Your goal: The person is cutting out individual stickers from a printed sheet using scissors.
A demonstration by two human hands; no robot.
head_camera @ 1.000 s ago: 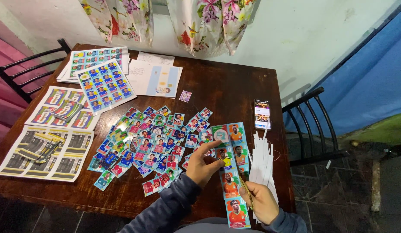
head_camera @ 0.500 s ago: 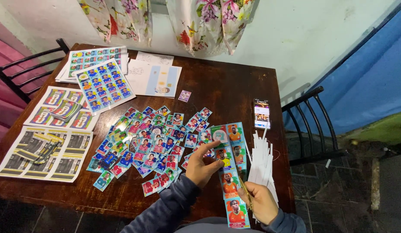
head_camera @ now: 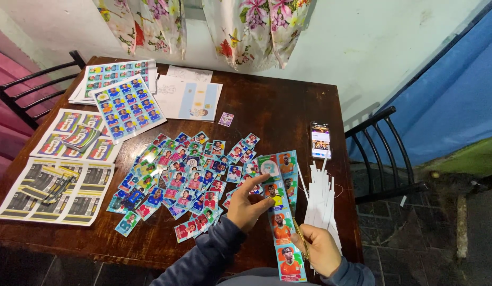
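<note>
1. Sticker strip (head_camera: pixel 282 212), a long narrow column of colourful portrait cards, lies near the front right edge of the wooden table (head_camera: pixel 288 111) and runs from beside the loose cards toward the person's lap.
2. Left hand (head_camera: pixel 249 204) pinches the strip's left edge about midway, thumb and fingertips closed on the paper, holding it flat and steady.
3. Right hand (head_camera: pixel 319 248) is curled around a pair of scissors (head_camera: pixel 300 243), whose slim blades lie against the strip's right edge near its lower end; whether the blades are parted, I cannot tell.
4. Judging by its look, the strip is thin, glossy paper: very light, floppy along its length, easy to crease or tear, and likely a little slippery under the fingers.
5. The best hold seems to be on the edge close to the cutting line, with the rest supported on the table so it does not sag or twist.
6. Just left of the strip, a spread of cut single cards (head_camera: pixel 177 180) covers the table's middle.
7. To its right lies a pile of thin white paper offcuts (head_camera: pixel 321 204), with a phone (head_camera: pixel 320 140) beyond them.
8. Uncut printed sheets (head_camera: pixel 127 106) sit well apart at the far left.
</note>
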